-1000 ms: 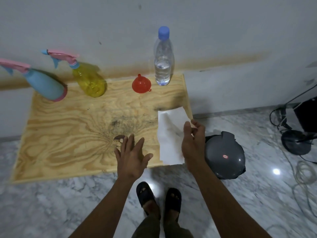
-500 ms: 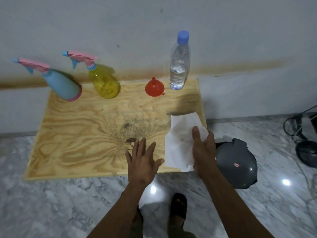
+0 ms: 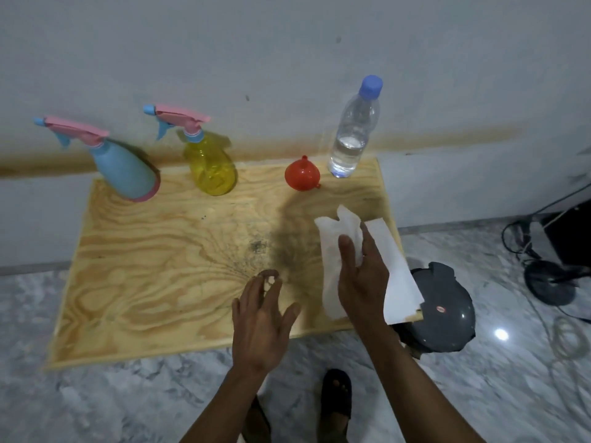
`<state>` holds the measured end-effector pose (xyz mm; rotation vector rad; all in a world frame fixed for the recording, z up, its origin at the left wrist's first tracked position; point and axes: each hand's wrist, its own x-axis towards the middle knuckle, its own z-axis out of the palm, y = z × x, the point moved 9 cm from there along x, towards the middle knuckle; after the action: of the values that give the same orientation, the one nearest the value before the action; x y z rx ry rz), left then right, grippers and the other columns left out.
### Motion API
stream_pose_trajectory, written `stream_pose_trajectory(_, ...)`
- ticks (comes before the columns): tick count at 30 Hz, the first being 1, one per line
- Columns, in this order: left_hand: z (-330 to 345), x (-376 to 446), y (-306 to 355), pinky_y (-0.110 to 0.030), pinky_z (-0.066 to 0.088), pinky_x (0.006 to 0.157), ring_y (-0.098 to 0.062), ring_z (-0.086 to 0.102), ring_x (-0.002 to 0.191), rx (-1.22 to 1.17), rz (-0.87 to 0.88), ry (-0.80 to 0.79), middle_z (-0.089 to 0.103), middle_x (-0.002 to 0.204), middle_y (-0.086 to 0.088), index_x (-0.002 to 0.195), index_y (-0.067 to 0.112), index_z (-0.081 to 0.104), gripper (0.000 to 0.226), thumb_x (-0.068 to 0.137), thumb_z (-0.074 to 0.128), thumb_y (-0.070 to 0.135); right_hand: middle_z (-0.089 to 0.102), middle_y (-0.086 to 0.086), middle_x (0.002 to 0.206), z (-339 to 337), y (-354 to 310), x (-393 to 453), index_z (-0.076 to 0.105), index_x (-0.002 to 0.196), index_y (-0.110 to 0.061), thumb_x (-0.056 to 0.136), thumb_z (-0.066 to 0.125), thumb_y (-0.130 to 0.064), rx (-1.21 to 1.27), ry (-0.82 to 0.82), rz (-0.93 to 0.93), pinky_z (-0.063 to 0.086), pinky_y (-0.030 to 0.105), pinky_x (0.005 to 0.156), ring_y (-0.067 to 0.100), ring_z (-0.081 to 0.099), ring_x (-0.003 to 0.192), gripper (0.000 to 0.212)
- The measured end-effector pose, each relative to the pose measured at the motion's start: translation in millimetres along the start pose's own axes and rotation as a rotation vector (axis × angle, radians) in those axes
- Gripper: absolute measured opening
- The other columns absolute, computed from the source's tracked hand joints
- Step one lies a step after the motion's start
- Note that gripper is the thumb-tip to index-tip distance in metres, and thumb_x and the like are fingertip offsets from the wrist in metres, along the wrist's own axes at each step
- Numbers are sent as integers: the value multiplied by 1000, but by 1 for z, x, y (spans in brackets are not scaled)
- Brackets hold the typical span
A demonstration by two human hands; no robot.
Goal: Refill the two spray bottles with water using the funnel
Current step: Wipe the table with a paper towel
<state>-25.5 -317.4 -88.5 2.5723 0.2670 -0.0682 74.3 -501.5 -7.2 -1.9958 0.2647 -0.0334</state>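
Meanwhile, right hand fingers grasp white paper towel; left hand hovers, fingers released.
Red plastic funnel sits well beyond them on plywood bench.

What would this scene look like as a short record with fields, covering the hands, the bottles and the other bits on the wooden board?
surface: plywood board on marble floor
left hand: open, empty, over board's near edge
right hand: gripping white paper towel
blue spray bottle: far left, pink trigger head on
yellow translucent spray bottle: right of blue one, head on
red plastic funnel: spout up, beside clear water bottle
water bottle: capped, partly full
off board: grey domed bin
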Motion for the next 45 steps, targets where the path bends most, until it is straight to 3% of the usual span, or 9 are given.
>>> stream_pose_trajectory(9, -100, -23, -96, -56, 43, 104, -31, 49, 134, -137, -128, 262, 56, 140, -13, 129, 17, 64, 63, 93, 43, 64, 62, 8, 105, 84, -11, -7, 67, 125, -21, 101, 35, -53, -284, 67, -246, 46, 34, 83, 22, 54, 101, 52)
stream_pose_trajectory(12, -122, -28, -120, -58, 46, 101, -37, 52, 130, -112, -149, 314, 58, 136, -17, 124, 13, 67, 68, 93, 40, 66, 59, 9, 123, 115, -10, -10, 68, 125, -23, 98, 39, -49, -335, 39, -325, 46, 41, 94, 28, 51, 115, 47)
stream_pose_trajectory(16, -135, -32, -149, -58, 45, 102, -36, 51, 130, -106, -179, 328, 57, 137, -17, 123, 13, 68, 75, 92, 35, 73, 51, 3, 147, 152, 16, -17, 61, 133, -27, 94, 22, -62, -465, -154, -241, 34, 44, 110, 26, 41, 136, 64)
stream_pose_trajectory(20, -140, -35, -165, -58, 42, 103, -35, 49, 133, -103, -189, 326, 57, 137, -16, 123, 14, 68, 71, 91, 38, 70, 39, 4, 156, 141, 20, -15, 39, 148, -28, 94, 31, -67, -640, -28, -238, 31, 48, 111, 28, 35, 141, 68)
stream_pose_trajectory(25, -139, -36, -176, -60, 41, 104, -36, 49, 133, -74, -218, 329, 56, 138, -18, 124, 14, 67, 64, 89, 45, 62, -1, 8, 167, 141, 49, -17, 2, 159, -24, 93, 20, -72, -855, -100, -56, 10, 56, 120, 30, -3, 153, 84)
stream_pose_trajectory(31, -140, -30, -190, -58, 40, 104, -37, 49, 132, -40, -246, 334, 56, 137, -20, 125, 13, 66, 65, 88, 45, 62, 3, 5, 167, 160, 50, -18, 4, 158, -12, 104, 11, -46, -786, -166, -42, 2, 51, 123, 21, -7, 154, 64)
stream_pose_trajectory(36, -146, -22, -212, -57, 46, 93, -41, 51, 124, 59, -204, 365, 55, 131, -21, 128, 8, 57, 58, 93, 47, 53, -2, 0, 167, 181, 38, -17, -2, 158, -16, 105, 9, -46, -726, -182, -48, -4, 47, 124, 16, -11, 153, 62)
stream_pose_trajectory(41, -143, -17, -252, -68, 28, 110, -38, 26, 148, 179, -361, 248, 38, 155, -14, 146, 16, 42, 66, 97, 31, 59, -4, 0, 167, 208, 26, -17, -1, 158, -17, 104, 7, -46, -722, -208, -77, -6, 47, 123, 16, -12, 153, 62)
stream_pose_trajectory(45, -136, -17, -270, -62, 11, 120, -27, 10, 155, 228, -373, 178, 23, 166, -9, 156, 17, 29, 76, 98, 17, 64, -8, 0, 167, 239, 14, -21, -3, 158, -18, 105, 8, -43, -740, -241, -115, -6, 47, 123, 16, -15, 152, 60)
